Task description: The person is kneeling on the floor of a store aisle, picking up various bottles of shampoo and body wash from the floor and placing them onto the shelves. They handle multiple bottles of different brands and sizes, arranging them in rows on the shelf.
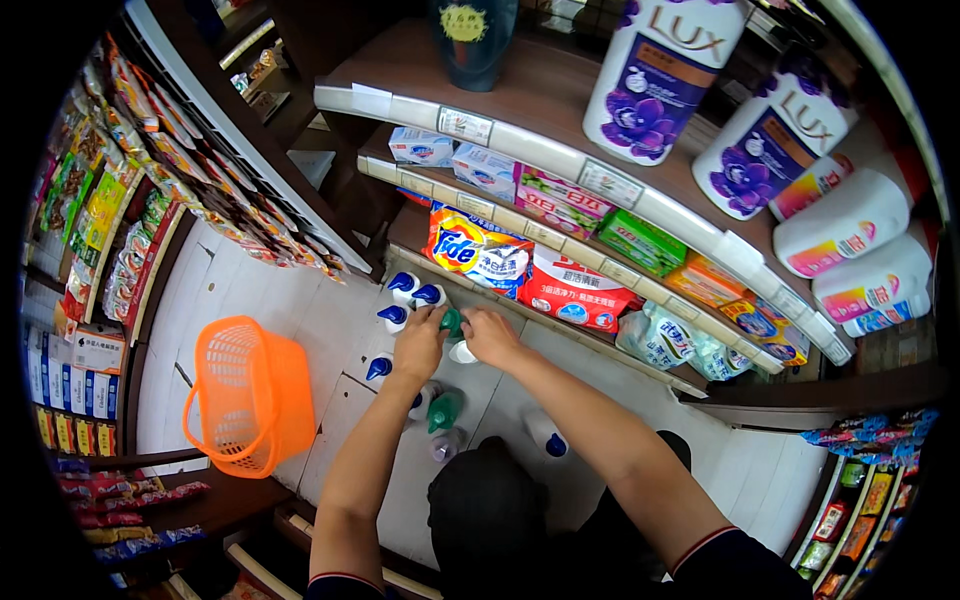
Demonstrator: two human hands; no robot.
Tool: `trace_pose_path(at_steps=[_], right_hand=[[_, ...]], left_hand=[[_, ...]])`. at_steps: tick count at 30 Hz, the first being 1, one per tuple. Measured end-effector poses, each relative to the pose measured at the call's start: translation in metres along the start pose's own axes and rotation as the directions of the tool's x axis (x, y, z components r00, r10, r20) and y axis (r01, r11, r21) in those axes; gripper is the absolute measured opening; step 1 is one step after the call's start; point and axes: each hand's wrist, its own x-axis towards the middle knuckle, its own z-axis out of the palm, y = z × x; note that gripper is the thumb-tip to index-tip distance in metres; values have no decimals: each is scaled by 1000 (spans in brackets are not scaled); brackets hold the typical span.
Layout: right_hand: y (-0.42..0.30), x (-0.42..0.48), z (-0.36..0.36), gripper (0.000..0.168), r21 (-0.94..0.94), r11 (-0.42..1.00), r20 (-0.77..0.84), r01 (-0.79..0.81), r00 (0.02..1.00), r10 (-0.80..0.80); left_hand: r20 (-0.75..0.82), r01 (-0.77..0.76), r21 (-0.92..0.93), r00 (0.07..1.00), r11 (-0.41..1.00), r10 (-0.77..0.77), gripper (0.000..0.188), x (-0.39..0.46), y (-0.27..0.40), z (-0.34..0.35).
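Both hands reach down to a group of bottles on the tiled floor. My left hand [420, 341] is at the left side of a green-capped bottle [452, 322], and my right hand [489, 337] grips its right side. Most of that bottle's body is hidden by my fingers. Beside my left hand stand white bottles with dark blue caps [403, 283], close together, and another blue-capped bottle [380, 367] stands nearer. A white round object [463, 352] shows under my right hand. Below my wrists are a second green-topped bottle [444, 411] and a clear-topped bottle [446, 445].
An orange plastic basket [292, 397] stands on the floor at left. Ahead, shelves hold a Tide bag [480, 251], a red detergent bag [574, 289], boxed soaps [559, 199] and Lux bottles [652, 90]. Another blue-capped bottle [551, 439] lies near my right forearm. Snack racks [112, 202] line the left.
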Motion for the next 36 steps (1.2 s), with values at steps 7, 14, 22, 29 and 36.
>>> trace_pose_path(at_steps=[7,14,22,29,36], right_hand=[[3,14,25,48,20,998,170,-56,984,52],[-30,1,-24,79,189,956,104,226,963,-249],[-76,-63,-105,88,479,823,-92,305,950,-299],[-117,-166,-218,89,730,588,-263,347,938,-226],[-172,-251,-383,86,-207,669,-568,714,469,-676]], left_hand=[[-12,-70,100,997,993,72,35,7,-3,5],[-50,-123,-118,992,985,118,31,-4,39,-115],[-145,-216,-424,975,879,169,45,-13,149,-256],[-85,-332,-558,934,761,346,78,-50,255,-227],[-357,-651,-505,755,567,550,39,-45,367,-248]])
